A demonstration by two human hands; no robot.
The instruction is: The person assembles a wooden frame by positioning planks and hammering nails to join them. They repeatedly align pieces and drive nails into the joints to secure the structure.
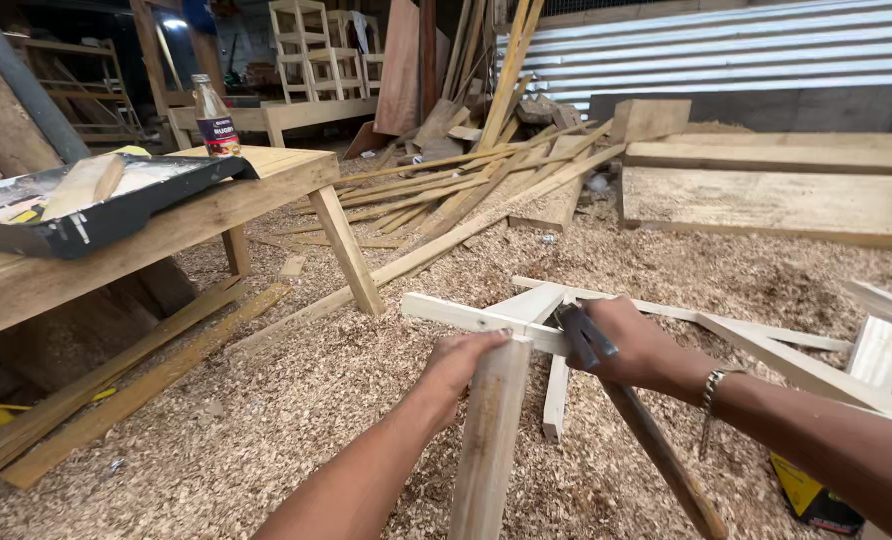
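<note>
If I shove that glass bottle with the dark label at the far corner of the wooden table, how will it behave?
The tall, narrow glass bottle stands upright on a small base, so it would probably tip rather than slide. It stands close to the edge of the pale wooden table, so it may fall off. Being glass, it could break, though the sawdust-covered floor might cushion it.

I see a pale wooden frame (506,320) of thin slats standing on the sawdust, one thick upright leg rising toward me with a crosspiece across its top. A hammer (621,410) with a dark metal head and long brown wooden handle lies slanted against that joint.
</note>
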